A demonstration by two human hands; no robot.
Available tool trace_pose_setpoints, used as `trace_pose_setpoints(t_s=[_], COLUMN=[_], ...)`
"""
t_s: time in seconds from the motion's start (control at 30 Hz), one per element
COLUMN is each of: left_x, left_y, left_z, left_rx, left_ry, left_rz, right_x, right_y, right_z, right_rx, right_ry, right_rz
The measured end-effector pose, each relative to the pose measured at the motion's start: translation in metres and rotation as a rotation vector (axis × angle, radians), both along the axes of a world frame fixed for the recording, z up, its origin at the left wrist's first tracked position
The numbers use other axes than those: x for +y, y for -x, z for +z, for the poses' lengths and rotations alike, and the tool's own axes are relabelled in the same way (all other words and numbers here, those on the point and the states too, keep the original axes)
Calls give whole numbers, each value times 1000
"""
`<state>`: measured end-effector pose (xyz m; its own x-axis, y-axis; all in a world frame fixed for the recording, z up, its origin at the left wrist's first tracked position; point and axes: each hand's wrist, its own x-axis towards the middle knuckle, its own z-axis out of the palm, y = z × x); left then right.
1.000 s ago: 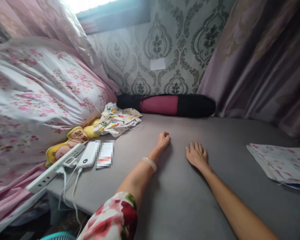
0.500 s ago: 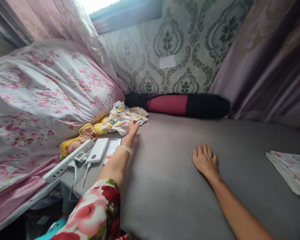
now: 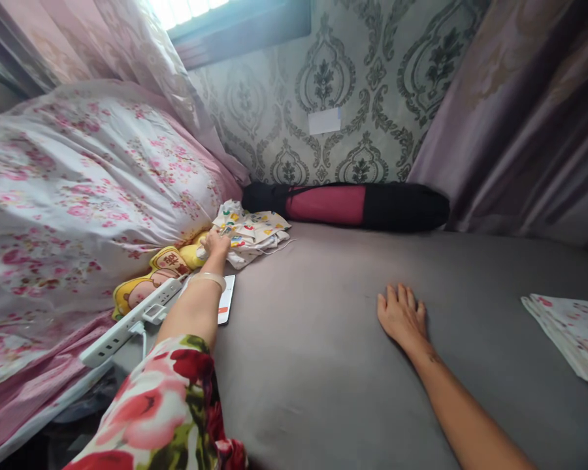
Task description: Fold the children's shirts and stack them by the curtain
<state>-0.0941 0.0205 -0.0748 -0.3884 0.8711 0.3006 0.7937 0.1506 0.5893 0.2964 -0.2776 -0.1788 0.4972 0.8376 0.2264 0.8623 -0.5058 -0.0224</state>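
Observation:
My left hand [image 3: 216, 243] reaches to the far left of the bed and is closed on the left edge of a crumpled white cloth [image 3: 255, 228] with a coloured print. Its fingertips are partly hidden against the fabric. Several folds of the cloth lie to the right of the hand, with a thin white string trailing out. My right hand [image 3: 402, 314] rests flat on the grey sheet [image 3: 323, 339], fingers apart, holding nothing.
Beneath my left forearm lies a phone [image 3: 226, 300], beside a white power strip [image 3: 130, 323] with plugs. A yellow plush toy [image 3: 169, 261] sits against floral bedding [image 3: 102, 176]. A black and red long bag [image 3: 345, 205] lines the wall. Folded floral fabric [image 3: 571, 333] lies at right.
My left hand has moved left, from the cloth's right part to its left edge. My forearm now covers the white power bank. The right hand has stayed put.

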Motion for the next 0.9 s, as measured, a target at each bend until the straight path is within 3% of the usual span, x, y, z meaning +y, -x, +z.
trace_pose_setpoints(t_s=[0.43, 0.6, 0.73, 0.9], left_x=[5, -3, -7, -12], left_y=[7, -10, -33, -70], left_z=[1, 25, 52, 74], left_rx=[82, 268, 426, 214], left_ry=[123, 12, -37, -102], left_rz=[-1, -54, -216, -403], right_x=[-2, -1, -1, -1], right_y=[3, 3, 4, 4], right_z=[5, 4, 3, 4], right_rx=[15, 21, 12, 34], right_ry=[0, -13, -18, -19], right_rz=[0, -4, -2, -2])
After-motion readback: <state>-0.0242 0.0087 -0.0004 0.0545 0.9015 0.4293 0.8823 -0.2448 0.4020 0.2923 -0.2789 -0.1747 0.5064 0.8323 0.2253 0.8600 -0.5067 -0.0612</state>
